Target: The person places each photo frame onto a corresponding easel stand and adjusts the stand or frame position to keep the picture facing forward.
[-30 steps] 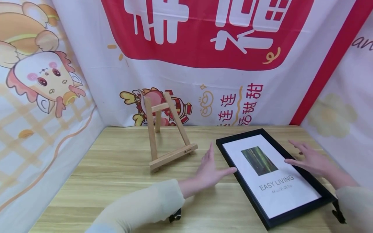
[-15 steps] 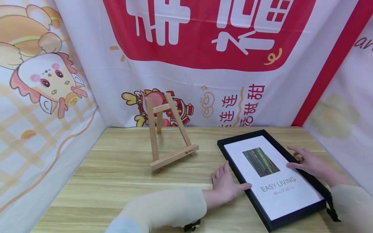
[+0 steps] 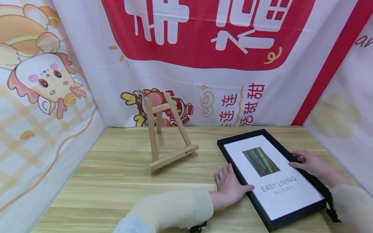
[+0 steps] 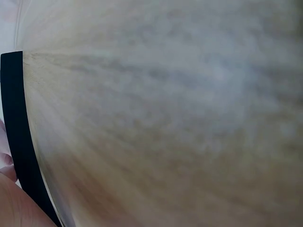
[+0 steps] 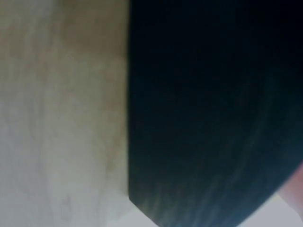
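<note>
A black picture frame with a white insert, a small forest picture and the words "EASY LIVING" lies face up on the right side of the table. My left hand holds its left edge, thumb over the border and the other fingers down along the side. On the opposite edge my right hand grips the border, thumb on top and fingers curled at the outer side, partly hidden. The frame's dark edge fills a strip at the left of the left wrist view, and its black side looms large in the right wrist view.
A small wooden easel stands on the wood-grain table, left of the frame. A printed cloth hangs behind the table. Other printed cloths hang at the left and right sides.
My left hand has moved right and down from beside the frame onto its left edge. My right hand's fingers have curled in at the right edge. The frame lies nearly in place.
</note>
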The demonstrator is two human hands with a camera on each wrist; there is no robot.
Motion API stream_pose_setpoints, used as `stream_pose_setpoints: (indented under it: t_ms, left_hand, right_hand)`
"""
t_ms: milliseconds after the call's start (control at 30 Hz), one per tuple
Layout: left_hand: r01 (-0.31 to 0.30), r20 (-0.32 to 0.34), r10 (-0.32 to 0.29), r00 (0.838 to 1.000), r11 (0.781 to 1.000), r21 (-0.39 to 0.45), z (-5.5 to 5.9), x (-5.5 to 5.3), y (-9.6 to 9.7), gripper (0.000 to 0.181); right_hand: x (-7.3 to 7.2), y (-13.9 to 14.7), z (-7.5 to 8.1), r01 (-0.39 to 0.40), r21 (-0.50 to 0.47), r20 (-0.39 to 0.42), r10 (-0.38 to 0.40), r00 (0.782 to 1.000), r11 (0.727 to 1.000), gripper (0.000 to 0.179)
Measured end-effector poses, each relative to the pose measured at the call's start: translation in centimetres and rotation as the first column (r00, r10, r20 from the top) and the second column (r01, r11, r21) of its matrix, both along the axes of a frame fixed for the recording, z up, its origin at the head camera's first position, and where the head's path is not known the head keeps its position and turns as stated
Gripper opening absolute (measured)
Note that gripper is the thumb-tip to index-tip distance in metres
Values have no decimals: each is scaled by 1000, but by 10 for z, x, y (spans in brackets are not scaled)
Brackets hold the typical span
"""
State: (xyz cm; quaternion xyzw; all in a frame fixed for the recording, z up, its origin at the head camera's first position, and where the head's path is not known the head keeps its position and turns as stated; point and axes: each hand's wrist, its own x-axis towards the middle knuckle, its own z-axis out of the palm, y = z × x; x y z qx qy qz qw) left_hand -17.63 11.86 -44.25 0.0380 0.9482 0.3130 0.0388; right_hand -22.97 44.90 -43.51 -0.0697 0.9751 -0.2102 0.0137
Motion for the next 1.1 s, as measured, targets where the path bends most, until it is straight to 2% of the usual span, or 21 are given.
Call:
stream_pose_setpoints:
  t_ms: [133,300,433,633,967,1100]
  left_hand:
    - [4,10,-5,1000,1000,16,0,0,0,107]
    - [6,11,-6,1000,998,66,-4,0,1,107]
    - [-1,13,0,1000,993,121,-1,2,-3,105]
    - [0,7,-1,1000,988,156,2,6,-4,103]
    - [22,-58,-11,998,980,197,-5,7,-5,102]
    - [3,-7,-2,1000,961,276,0,5,-9,103]
  right_hand:
    - [1,0,0,12,4,9,-12,1000,1000,65]
    - [0,1,-3,44,-35,58,-42,997,998,64]
    - [-1,-5,-3,66,-72,72,-61,996,995,61]
    - [0,-9,-1,92,-127,78,-83,994,988,54]
    - [3,-10,4,86,-178,58,-77,995,980,51]
    - [4,-14,10,94,-231,58,-83,995,968,50]
